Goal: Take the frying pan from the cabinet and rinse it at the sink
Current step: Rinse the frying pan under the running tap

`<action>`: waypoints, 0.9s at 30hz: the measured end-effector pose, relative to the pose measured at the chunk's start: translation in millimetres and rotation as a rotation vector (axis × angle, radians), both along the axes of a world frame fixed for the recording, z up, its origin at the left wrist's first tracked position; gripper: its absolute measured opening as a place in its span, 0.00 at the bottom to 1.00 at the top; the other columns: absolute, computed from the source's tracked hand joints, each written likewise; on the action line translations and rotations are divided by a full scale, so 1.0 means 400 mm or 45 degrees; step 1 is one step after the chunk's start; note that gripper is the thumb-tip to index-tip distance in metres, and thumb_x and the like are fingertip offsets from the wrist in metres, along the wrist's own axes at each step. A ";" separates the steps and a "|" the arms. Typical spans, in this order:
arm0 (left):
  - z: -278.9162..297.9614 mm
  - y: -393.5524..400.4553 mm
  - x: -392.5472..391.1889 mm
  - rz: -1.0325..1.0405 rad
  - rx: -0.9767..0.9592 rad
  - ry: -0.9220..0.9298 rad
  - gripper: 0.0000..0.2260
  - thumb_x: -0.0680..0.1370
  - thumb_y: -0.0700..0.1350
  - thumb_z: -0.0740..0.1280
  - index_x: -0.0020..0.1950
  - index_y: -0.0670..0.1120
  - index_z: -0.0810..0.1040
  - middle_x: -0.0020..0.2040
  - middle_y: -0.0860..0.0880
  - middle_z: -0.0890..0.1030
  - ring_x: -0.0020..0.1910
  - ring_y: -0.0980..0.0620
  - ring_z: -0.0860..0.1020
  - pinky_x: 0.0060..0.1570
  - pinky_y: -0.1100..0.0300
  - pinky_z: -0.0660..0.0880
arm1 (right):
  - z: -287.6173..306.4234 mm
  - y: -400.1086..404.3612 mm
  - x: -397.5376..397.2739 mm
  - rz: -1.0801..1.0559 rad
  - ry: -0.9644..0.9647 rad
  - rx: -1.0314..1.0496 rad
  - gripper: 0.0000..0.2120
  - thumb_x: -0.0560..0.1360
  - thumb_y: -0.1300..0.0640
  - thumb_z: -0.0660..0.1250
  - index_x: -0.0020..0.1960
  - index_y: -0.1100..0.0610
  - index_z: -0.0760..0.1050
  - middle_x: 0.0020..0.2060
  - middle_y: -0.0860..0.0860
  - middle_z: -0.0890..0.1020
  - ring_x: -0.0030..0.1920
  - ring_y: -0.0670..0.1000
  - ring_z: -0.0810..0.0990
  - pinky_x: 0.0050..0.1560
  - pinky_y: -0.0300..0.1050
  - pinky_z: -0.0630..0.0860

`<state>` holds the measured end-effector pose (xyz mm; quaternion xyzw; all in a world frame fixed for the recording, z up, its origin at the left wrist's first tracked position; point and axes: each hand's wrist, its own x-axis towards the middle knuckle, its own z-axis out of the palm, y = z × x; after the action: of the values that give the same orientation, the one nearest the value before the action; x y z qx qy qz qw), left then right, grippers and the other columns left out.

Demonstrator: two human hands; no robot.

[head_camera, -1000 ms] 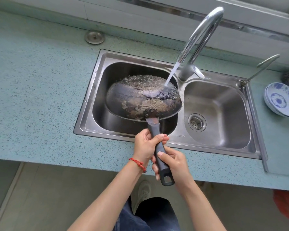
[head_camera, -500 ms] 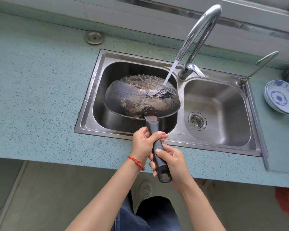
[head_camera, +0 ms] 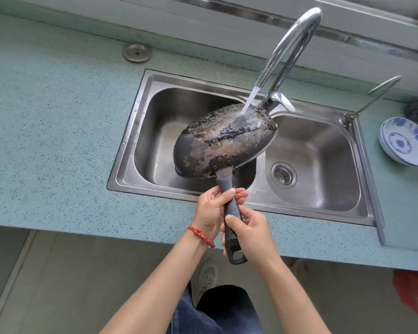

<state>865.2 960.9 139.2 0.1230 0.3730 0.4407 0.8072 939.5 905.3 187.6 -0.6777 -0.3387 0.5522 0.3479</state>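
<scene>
Sink (head_camera: 140, 131): frying pan (head_camera: 225, 141) beyond hands (head_camera: 229, 220).

I count one frying pan (head_camera: 225, 141), two hands on its handle: left hand (head_camera: 209, 213), right hand (head_camera: 252, 233). One double sink (head_camera: 130, 150) with two basins, one faucet (head_camera: 292, 44), one stack of blue-patterned bowls (head_camera: 405, 141), one red bracelet (head_camera: 201, 236).

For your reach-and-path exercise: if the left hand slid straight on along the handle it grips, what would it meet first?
The left hand would probably first meet the riveted bracket joining handle to frying pan.
</scene>
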 end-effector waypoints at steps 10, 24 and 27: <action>-0.008 -0.004 0.003 -0.025 -0.014 -0.021 0.05 0.76 0.34 0.60 0.44 0.37 0.76 0.34 0.47 0.85 0.36 0.53 0.83 0.39 0.63 0.80 | -0.006 -0.006 0.007 0.009 -0.058 0.021 0.07 0.74 0.67 0.60 0.39 0.67 0.73 0.26 0.58 0.75 0.21 0.52 0.74 0.22 0.45 0.75; 0.020 -0.006 -0.023 0.001 0.177 0.396 0.02 0.72 0.32 0.65 0.41 0.37 0.76 0.31 0.46 0.84 0.34 0.50 0.83 0.35 0.62 0.80 | -0.031 -0.023 0.008 -0.020 0.503 0.081 0.07 0.76 0.69 0.57 0.45 0.66 0.73 0.31 0.58 0.77 0.25 0.52 0.75 0.21 0.41 0.74; 0.023 -0.004 -0.025 -0.002 0.229 0.534 0.03 0.70 0.32 0.68 0.41 0.36 0.74 0.32 0.45 0.83 0.33 0.49 0.83 0.34 0.60 0.81 | -0.038 -0.025 0.003 -0.050 0.667 0.098 0.05 0.74 0.66 0.60 0.45 0.66 0.74 0.31 0.57 0.77 0.25 0.51 0.74 0.21 0.40 0.74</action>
<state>855.2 959.3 148.2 0.2838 0.4919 0.4362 0.6980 940.7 895.3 172.4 -0.5043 -0.2447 0.6886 0.4600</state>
